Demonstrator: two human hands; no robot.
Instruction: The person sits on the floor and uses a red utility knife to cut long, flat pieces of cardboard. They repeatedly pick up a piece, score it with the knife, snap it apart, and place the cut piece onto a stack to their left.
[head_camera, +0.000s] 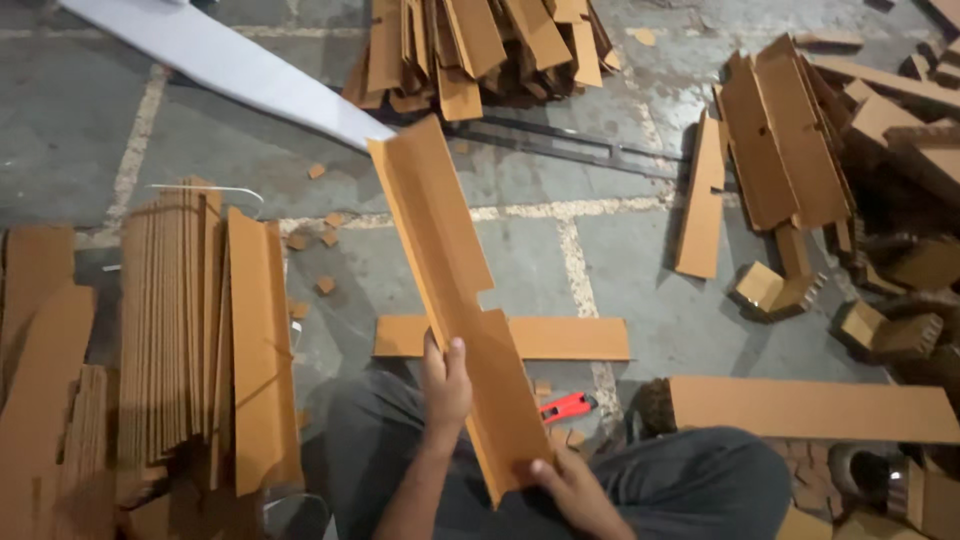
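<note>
A long brown cardboard angle strip (445, 260) with a notch cut in its right edge slants up and away from my lap. My left hand (446, 380) grips its left edge about midway. My right hand (572, 490) holds the strip's near end, thumb on top. Below the strip a flat cardboard piece (560, 338) lies on the floor. A red cutter (566, 407) rests on the floor just right of the strip, near my knee.
A tight stack of folded cardboard strips (200, 330) stands at my left. More cardboard piles (470, 45) lie ahead and at the right (790, 140). A white sheet (220, 60) slants at top left. A long cardboard strip (810, 408) lies by my right leg.
</note>
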